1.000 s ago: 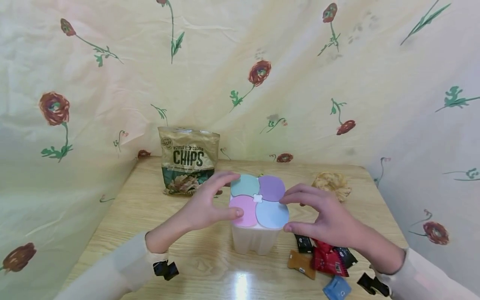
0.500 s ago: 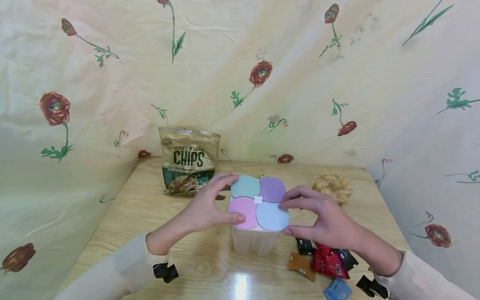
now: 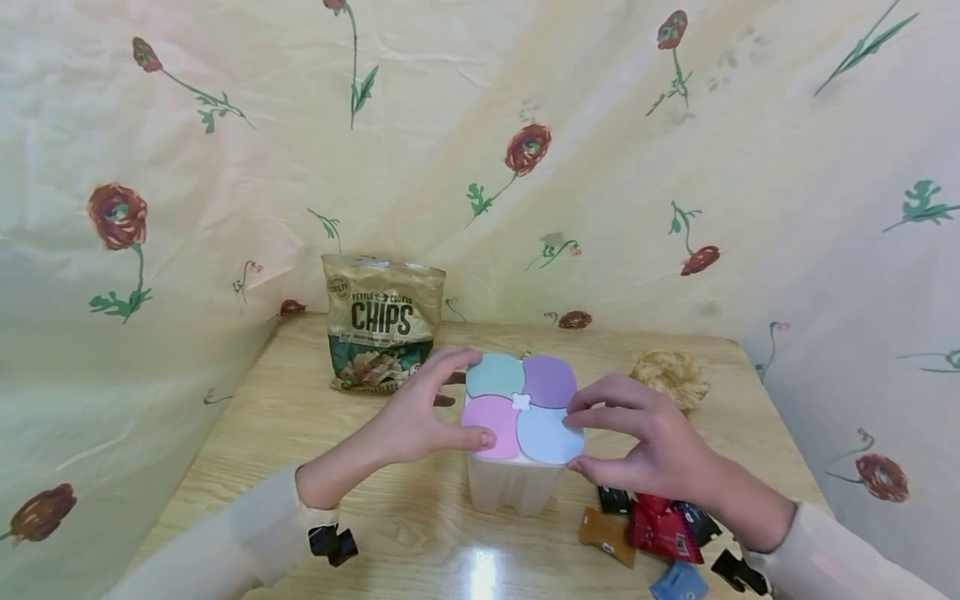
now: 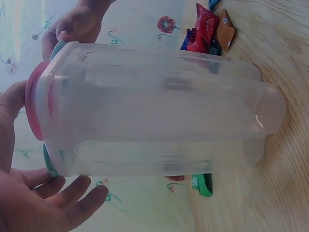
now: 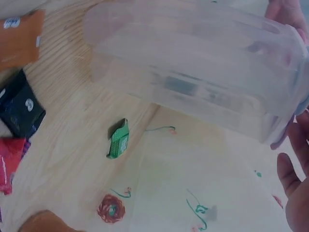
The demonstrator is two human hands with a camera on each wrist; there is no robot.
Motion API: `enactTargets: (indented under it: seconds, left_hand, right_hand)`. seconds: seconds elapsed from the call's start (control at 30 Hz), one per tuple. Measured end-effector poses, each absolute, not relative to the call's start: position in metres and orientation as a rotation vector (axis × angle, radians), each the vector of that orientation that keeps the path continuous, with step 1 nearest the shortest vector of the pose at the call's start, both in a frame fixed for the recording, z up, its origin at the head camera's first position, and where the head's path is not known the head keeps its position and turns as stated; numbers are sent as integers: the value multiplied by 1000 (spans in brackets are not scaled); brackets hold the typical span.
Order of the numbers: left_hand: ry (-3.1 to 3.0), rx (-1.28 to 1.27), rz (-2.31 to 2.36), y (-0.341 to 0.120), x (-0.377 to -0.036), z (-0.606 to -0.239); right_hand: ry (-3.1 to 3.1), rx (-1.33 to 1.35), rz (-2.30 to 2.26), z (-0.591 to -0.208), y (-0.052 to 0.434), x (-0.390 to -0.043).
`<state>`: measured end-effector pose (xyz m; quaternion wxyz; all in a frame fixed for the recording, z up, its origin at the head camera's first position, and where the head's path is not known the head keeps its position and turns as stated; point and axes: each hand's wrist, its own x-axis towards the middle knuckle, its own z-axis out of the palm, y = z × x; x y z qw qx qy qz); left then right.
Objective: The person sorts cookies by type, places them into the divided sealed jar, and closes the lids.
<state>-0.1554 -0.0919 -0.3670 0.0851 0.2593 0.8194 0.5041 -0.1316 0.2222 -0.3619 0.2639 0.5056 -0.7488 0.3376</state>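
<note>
A tall translucent plastic container stands upright on the table, its lid made of teal, purple, pink and blue flaps. My left hand grips the lid's left side. Its thumb lies on the pink flap and a fingertip is at the teal flap. On the opposite side my right hand pinches the edge by the blue flap, thumb below and fingers above. The left wrist view shows the container body sideways, with the left fingers spread past the lid's rim.
A gold and green chips bag stands at the back left. A tan ruffled scrunchie-like item lies back right. Several small wrapped packets, among them a red packet, lie front right. A green packet sits behind the container.
The left thumb has shifted slightly farther onto the pink flap. The head view has drifted a little; both hands otherwise stay at the lid.
</note>
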Motion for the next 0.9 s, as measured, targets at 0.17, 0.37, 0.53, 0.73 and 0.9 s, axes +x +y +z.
enactTargets:
  seconds: [0.17,0.37,0.53,0.73,0.9]
  left_hand:
    - [2454,760,1500,-91,-155,-367]
    - [2446,762,1523,-91,-154,-367]
    - [2447,757,1517,-91,-153,-367]
    - [2487,770,1460,-93,-153,-367]
    - [2545,871,1398,-96,-153,-364]
  right_hand:
    - [-1861,1432,844,-356,215,-134]
    - [-1790,1445,781,-356,213,-136]
    - [-1755,1427,807,-361,214,-138]
    - [-1914,1399,952,-367,223,-136]
    - [-2050,1335,1084,-372,232,-133]
